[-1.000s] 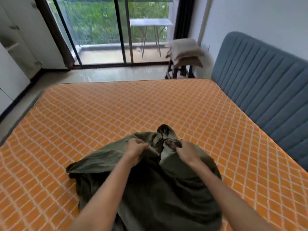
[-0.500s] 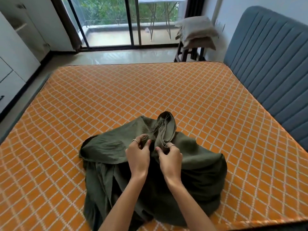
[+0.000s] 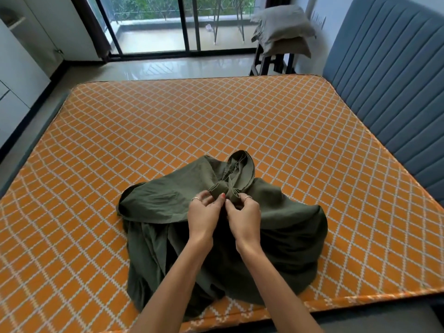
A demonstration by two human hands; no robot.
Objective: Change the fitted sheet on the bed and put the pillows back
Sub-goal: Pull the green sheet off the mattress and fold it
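A dark green fitted sheet (image 3: 288, 227) lies bunched in a heap on the near middle of the bare orange mattress (image 3: 192, 121) with its white diamond pattern. My left hand (image 3: 204, 216) and my right hand (image 3: 243, 216) sit close together on top of the heap. Both pinch a gathered fold of the sheet's elastic edge, which loops up just beyond my fingertips. Two beige pillows (image 3: 283, 30) are stacked on a dark stool at the far right, off the bed.
A blue padded headboard (image 3: 389, 92) runs along the mattress's right side. The stool (image 3: 266, 63) stands by the far right corner. White cabinets (image 3: 14, 75) line the left wall. A glass balcony door (image 3: 182, 22) is at the far end, with tiled floor before it.
My hands have drawn together and nearer to me on the sheet, and now pinch the gathered edge. The view has tilted down and pulled back, showing the mattress's near edge.
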